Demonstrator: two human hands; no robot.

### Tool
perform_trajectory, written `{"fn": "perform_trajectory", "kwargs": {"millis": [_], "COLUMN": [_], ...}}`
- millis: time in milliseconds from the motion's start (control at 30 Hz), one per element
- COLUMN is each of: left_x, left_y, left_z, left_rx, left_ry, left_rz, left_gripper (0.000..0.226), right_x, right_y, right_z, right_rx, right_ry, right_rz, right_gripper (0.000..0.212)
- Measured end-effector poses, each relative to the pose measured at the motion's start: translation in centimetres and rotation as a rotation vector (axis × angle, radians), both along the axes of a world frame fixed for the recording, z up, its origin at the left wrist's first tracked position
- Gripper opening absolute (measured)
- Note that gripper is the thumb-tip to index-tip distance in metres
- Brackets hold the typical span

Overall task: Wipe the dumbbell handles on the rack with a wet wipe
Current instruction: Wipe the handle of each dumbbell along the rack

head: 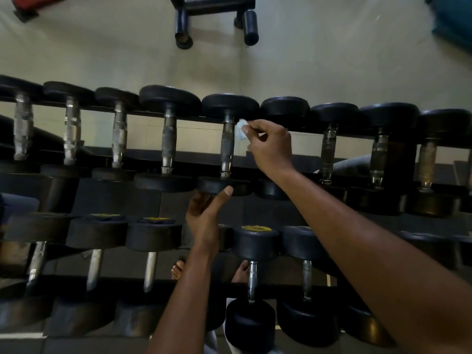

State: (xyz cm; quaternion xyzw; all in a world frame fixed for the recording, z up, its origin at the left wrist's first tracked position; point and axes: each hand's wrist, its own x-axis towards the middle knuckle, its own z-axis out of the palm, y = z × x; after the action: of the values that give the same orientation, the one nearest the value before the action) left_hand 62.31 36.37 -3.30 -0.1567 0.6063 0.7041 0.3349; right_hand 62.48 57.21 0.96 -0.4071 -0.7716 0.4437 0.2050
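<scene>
Up top, upper rack [301,129]: a row of black-headed dumbbells lies side by side across two rails, metal handles running front to back.
Right hand [270,146]: reaches in over the upper row, fingertips and thumb pinching the wet wipe [240,129], the rest of the fingers curled.
Wet wipe: a small, crumpled white wad, pressed against the right side of a handle near its far end.
Wiped dumbbell [227,144]: fifth from the left in the upper row; its grey handle shows between the two rails, far head just above the wipe.
Left hand [204,215]: sits below the near head of that same dumbbell, thumb laid up against the head's edge, fingers curled underneath it; how firmly they grip cannot be told.
Lower rack [281,284]: a second row of dumbbells, several with yellow labels on their heads, both forearms crossing above it.
Floor [332,60]: pale, beyond the rack, with the black frame of a bench [217,16] standing on it.
Feet [178,269]: bare toes show beneath the lower row.
</scene>
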Motion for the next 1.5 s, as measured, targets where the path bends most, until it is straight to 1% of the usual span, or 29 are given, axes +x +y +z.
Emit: {"fn": "perform_trajectory", "kwargs": {"millis": [33,67,100,133,233,267,300,333,400,433,467,500,533,567,600,633,667,700,733,867,967,1133,1200,1367,1500], "left_x": [-0.3,-0.7,-1.0,-1.3,-1.3,-1.3,-1.3,-1.2,-0.4,0.3,0.8,1.2,1.2,0.7,-0.1,-1.1,-2.1,-3.0,-3.8,-5.2,-5.6,-6.6,-6.8,-6.9,-6.9], "left_y": [-0.1,-0.1,-0.1,-0.1,0.3,0.4,0.6,0.8,1.2,1.2,1.0,0.6,0.2,-0.2,-0.3,-0.5,-0.5,-0.5,-0.4,-0.1,-0.1,-0.1,0.2,1.2,1.2], "left_z": [-0.5,-0.7,-0.9,-1.2,-1.4,-1.2,-1.0,-0.7,0.8,2.0,3.3,4.6,5.7,6.6,7.4,7.8,8.1,8.3,8.5,9.1,9.4,9.2,9.3,9.9,9.9], "left_rx": [0.049,0.110,0.152,0.166,0.197,0.206,0.204,0.184,0.046,-0.076,-0.239,-0.402,-0.502,-0.550,-0.589,-0.635,-0.688,-0.741,-0.766,-0.691,-0.681,-0.721,-0.765,-0.831,-0.863], "left_ry": [-0.048,-0.112,-0.181,-0.249,-0.441,-0.479,-0.489,-0.479,-0.379,-0.298,-0.176,0.010,0.237,0.435,0.579,0.664,0.695,0.693,0.686,0.602,0.588,0.557,0.536,0.513,0.524], "left_rz": [-0.009,-0.008,-0.006,-0.004,0.073,0.092,0.108,0.118,0.104,0.084,0.052,0.002,-0.075,-0.175,-0.288,-0.400,-0.495,-0.562,-0.600,-0.619,-0.621,-0.658,-0.672,-0.685,-0.710], "left_gripper": [0.039,0.035,0.038,0.050,0.098,0.106,0.105,0.100,0.081,0.073,0.068,0.063,0.056,0.050,0.049,0.055,0.063,0.070,0.071,0.050,0.051,0.057,0.059,0.063,0.062], "right_x": [-0.1,-0.3,-0.5,-0.6,-1.1,-1.3,-1.4,-1.6,-2.0,-2.1,-2.4,-2.6,-2.9,-3.2,-3.4,-3.6,-3.8,-4.0,-4.1,-4.0,-3.5,-1.8,-1.0,-0.1,0.5], "right_y": [0.1,0.0,-0.1,-0.2,-1.0,-1.3,-1.6,-1.8,-2.0,-2.1,-2.1,-2.1,-2.1,-2.1,-2.2,-2.3,-2.4,-2.4,-2.4,-2.0,-1.5,-2.1,-2.7,-3.9,-4.1], "right_z": [-0.1,-0.2,-0.2,-0.2,0.0,0.1,0.3,0.5,0.9,1.1,1.3,1.4,1.4,1.3,1.3,1.2,1.1,1.0,1.0,1.1,1.1,1.8,2.1,2.1,2.0], "right_rx": [-0.001,0.006,0.017,0.030,0.095,0.119,0.136,0.145,0.141,0.136,0.127,0.116,0.105,0.094,0.084,0.076,0.071,0.069,0.068,0.110,0.127,0.053,-0.001,-0.062,-0.136], "right_ry": [0.008,0.010,0.007,-0.003,-0.030,-0.035,-0.037,-0.034,-0.031,-0.033,-0.032,-0.023,-0.007,0.009,0.018,0.018,0.015,0.008,-0.001,-0.132,-0.212,-0.294,-0.324,-0.435,-0.512], "right_rz": [-0.008,-0.018,-0.024,-0.030,-0.031,-0.033,-0.035,-0.039,-0.057,-0.065,-0.077,-0.091,-0.108,-0.123,-0.130,-0.128,-0.119,-0.105,-0.085,0.021,0.068,0.189,0.230,0.246,0.270], "right_gripper": [0.020,0.019,0.018,0.017,0.016,0.016,0.016,0.016,0.018,0.018,0.017,0.016,0.015,0.013,0.012,0.011,0.009,0.009,0.009,0.014,0.015,0.011,0.009,0.019,0.014]}}
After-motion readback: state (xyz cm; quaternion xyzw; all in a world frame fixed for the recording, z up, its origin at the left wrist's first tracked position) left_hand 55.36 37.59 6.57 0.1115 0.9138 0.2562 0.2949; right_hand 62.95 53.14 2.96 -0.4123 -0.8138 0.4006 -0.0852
